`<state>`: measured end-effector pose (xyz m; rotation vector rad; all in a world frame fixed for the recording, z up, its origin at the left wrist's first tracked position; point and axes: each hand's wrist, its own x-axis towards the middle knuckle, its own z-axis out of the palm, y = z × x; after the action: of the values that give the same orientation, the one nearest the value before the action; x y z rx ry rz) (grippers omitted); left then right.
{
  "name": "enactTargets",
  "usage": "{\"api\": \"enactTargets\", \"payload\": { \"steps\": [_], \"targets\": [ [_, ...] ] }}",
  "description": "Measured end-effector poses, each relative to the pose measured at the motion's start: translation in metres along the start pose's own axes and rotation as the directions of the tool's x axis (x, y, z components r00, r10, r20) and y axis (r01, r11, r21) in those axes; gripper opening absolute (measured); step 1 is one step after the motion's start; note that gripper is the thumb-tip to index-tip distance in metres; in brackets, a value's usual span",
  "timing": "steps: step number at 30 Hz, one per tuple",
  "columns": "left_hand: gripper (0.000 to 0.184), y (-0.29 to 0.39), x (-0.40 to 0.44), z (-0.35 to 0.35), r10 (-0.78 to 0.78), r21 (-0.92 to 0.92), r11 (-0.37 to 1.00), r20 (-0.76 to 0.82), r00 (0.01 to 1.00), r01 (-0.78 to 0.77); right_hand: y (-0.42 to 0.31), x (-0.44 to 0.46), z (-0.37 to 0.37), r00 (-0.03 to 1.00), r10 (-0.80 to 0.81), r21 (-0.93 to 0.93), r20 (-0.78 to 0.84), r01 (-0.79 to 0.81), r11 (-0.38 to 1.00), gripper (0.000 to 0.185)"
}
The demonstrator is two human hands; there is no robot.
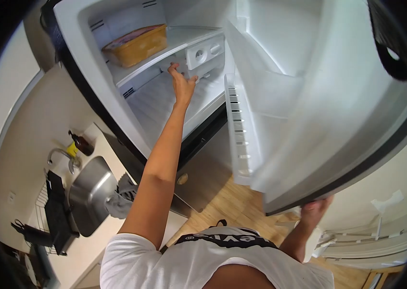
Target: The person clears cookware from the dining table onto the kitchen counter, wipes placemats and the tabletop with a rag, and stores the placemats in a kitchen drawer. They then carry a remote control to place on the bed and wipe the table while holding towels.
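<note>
My left hand [183, 86] reaches into the freezer compartment [150, 108], below its shelf. Thumb and fingers are spread apart with nothing between them, close to a white ice maker unit [204, 54] with a round knob; whether they touch it I cannot tell. On the shelf [179, 39] to the upper left stands a yellow-orange tub [141, 48] with something pinkish in its top. My right hand [315, 209] holds the lower outer edge of the open freezer door [328, 130]; its fingers are partly hidden behind the door.
A steel sink [93, 195] with a faucet [61, 156] is set in the counter at left. A grey cloth [122, 197] hangs at the sink's edge. Beside it are a brown pump bottle [82, 143] and a dish rack [44, 212]. The lower fridge door [203, 173] is shut.
</note>
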<state>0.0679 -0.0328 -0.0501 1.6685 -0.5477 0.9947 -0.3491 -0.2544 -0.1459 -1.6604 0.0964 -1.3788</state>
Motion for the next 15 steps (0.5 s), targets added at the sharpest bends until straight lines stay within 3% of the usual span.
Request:
{"api": "enactTargets", "payload": {
  "steps": [1, 3, 4, 5, 6, 8, 10, 12, 13, 14, 15],
  "targets": [
    [0.076, -0.005, 0.000, 0.002, -0.016, -0.003, 1.000, -0.025, 1.000, 0.016, 0.004, -0.013, 0.010, 0.999, -0.014, 0.068, 0.039, 0.011, 0.998, 0.092],
    [0.058, -0.018, 0.000, 0.008, -0.312, 0.186, 0.916, -0.231, 0.922, 0.357, -0.023, -0.008, 0.029, 0.966, 0.100, 0.223, 0.237, -0.154, 0.963, 0.095],
    [0.058, -0.015, 0.004, 0.002, -0.332, 0.174, 0.908, -0.259, 0.907, 0.381, -0.038, -0.008, 0.041, 0.950, 0.132, 0.260, 0.281, -0.208, 0.943, 0.094],
    [0.047, -0.008, 0.012, -0.010, -0.633, -0.179, 0.760, 0.014, 0.774, 0.625, -0.054, -0.008, 0.053, 0.932, 0.163, 0.292, 0.325, -0.263, 0.920, 0.092],
    [0.036, -0.009, 0.017, -0.019, -0.733, -0.416, 0.421, 0.367, 0.573, 0.806, -0.069, -0.007, 0.065, 0.910, 0.193, 0.319, 0.368, -0.319, 0.893, 0.091],
    [0.028, -0.016, 0.022, -0.019, -0.704, -0.516, 0.395, 0.361, 0.611, 0.760, -0.083, -0.006, 0.086, 0.925, 0.096, 0.233, 0.367, -0.191, 0.954, 0.088],
    [0.022, -0.029, 0.024, -0.016, -0.673, -0.598, 0.372, 0.353, 0.650, 0.710, -0.102, -0.009, 0.113, 0.926, 0.123, 0.269, 0.356, -0.227, 0.936, 0.085],
    [0.026, -0.031, 0.028, -0.019, -0.639, -0.537, 0.338, 0.471, 0.607, 0.773, -0.110, -0.010, 0.132, 0.940, 0.048, 0.314, 0.338, -0.161, 0.936, 0.086],
    [0.041, -0.030, 0.030, -0.023, -0.668, -0.376, 0.417, 0.491, 0.560, 0.827, -0.111, -0.010, 0.141, 0.939, 0.004, 0.345, 0.344, -0.131, 0.929, 0.086],
    [0.041, -0.028, 0.026, -0.029, -0.669, -0.382, 0.416, 0.486, 0.562, 0.826, -0.110, -0.011, 0.148, 0.937, 0.000, 0.346, 0.349, -0.129, 0.929, 0.086],
    [0.048, 0.005, 0.018, -0.051, -0.633, -0.369, 0.508, 0.453, 0.628, 0.778, -0.109, -0.012, 0.157, 0.920, -0.014, 0.351, 0.392, -0.136, 0.927, 0.091]
  ]
}}
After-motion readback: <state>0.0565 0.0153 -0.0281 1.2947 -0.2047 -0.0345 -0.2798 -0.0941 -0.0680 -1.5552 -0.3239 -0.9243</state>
